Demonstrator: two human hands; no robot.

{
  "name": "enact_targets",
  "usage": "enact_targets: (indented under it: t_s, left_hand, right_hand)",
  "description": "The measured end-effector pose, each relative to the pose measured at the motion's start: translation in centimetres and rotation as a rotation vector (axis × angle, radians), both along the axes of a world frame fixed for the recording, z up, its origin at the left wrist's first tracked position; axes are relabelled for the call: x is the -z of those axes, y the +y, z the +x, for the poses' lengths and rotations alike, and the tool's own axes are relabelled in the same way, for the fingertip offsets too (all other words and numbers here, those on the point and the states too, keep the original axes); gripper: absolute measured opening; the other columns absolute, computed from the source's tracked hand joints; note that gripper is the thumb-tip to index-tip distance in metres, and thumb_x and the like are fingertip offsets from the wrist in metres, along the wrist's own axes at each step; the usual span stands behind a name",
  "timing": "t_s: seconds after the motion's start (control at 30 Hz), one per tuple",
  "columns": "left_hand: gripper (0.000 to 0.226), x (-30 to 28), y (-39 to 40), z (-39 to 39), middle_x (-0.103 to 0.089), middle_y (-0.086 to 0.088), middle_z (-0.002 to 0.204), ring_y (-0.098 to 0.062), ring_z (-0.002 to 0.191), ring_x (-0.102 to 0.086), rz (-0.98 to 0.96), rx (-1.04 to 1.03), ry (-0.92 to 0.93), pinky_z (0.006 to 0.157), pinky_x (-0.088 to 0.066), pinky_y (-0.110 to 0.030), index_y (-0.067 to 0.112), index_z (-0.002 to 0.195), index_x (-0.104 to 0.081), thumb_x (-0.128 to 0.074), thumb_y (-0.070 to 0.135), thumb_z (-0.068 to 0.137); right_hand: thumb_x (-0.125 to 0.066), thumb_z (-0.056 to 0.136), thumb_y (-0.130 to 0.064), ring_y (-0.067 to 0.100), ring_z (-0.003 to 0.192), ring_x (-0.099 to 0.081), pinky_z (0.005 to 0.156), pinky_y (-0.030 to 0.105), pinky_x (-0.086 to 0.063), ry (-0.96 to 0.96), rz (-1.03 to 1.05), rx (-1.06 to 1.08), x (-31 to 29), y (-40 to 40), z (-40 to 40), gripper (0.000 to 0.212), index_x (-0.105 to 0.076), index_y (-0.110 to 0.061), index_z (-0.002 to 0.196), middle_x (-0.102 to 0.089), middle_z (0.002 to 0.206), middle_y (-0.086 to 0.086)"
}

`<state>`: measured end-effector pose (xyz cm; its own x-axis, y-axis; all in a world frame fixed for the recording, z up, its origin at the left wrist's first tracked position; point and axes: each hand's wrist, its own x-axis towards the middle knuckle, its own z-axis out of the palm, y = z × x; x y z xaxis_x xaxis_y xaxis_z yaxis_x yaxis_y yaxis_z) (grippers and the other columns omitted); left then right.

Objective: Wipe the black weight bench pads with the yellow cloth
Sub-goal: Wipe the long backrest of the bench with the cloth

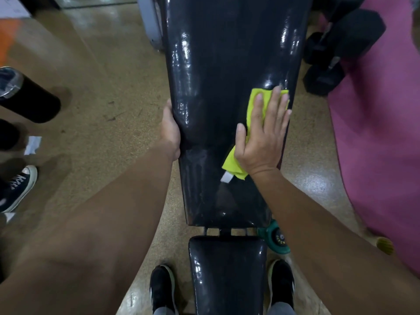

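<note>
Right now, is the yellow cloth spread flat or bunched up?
Spread flat, roughly: the yellow cloth lies under the open right hand on the long bench pad, edges showing beyond the fingers and the wrist.

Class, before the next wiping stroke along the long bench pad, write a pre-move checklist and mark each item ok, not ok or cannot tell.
1. Right hand lies flat on the yellow cloth: ok.
2. Cloth rests on the long back pad, near its right edge: ok.
3. Left hand grips the pad's left edge to steady it: ok.
4. Pad ahead of the cloth is free of objects: ok.
5. Cloth spread evenly under the palm: not ok, it is bunched, with a white tag trailing.
6. Seat pad already wiped: cannot tell.
</note>
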<state>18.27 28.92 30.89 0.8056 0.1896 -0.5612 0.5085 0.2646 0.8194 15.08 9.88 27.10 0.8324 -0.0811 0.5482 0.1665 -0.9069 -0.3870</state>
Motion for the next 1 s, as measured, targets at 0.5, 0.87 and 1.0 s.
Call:
enact_targets:
  t_s: [0.5, 0.87, 1.0]
  left_hand:
    - [0.066, 1.8, 0.9, -0.9, -0.080, -0.009, 0.120, -0.023, 0.115, -0.075, -0.078, 0.056, -0.034, 0.107, -0.056, -0.042, 0.016, 0.124, -0.077, -0.027, 0.057, 0.109]
    - [0.072, 2.0, 0.9, -1.1, -0.080, -0.006, 0.121, -0.022, 0.118, -0.074, -0.070, 0.064, -0.015, 0.110, -0.053, -0.044, 0.020, 0.127, -0.076, -0.024, 0.064, 0.107]
    - [0.069, 1.9, 0.4, -1.3, -0.082, -0.004, 0.114, -0.018, 0.109, -0.077, -0.074, 0.045, 0.001, 0.100, -0.058, -0.037, 0.021, 0.117, -0.079, -0.024, 0.061, 0.108]
  right_hand:
    - [-0.044, 0.105, -0.025, 0.046, 0.154, -0.021, 0.127, 0.059, -0.009, -0.035, -0.110, -0.010, 0.3, 4.2, -0.3, 0.057, -0.035, -0.007, 0.158, -0.027, 0.165, 0.026]
    - [-0.049, 0.106, -0.023, 0.042, 0.154, -0.025, 0.128, 0.055, -0.008, -0.060, -0.182, -0.122, 1.5, 4.8, -1.4, 0.054, -0.039, -0.011, 0.157, -0.031, 0.164, 0.023]
    - [-0.050, 0.105, -0.022, 0.044, 0.153, -0.025, 0.127, 0.057, -0.008, -0.037, -0.109, -0.045, 1.3, 6.0, -1.4, 0.054, -0.040, -0.009, 0.156, -0.031, 0.164, 0.024]
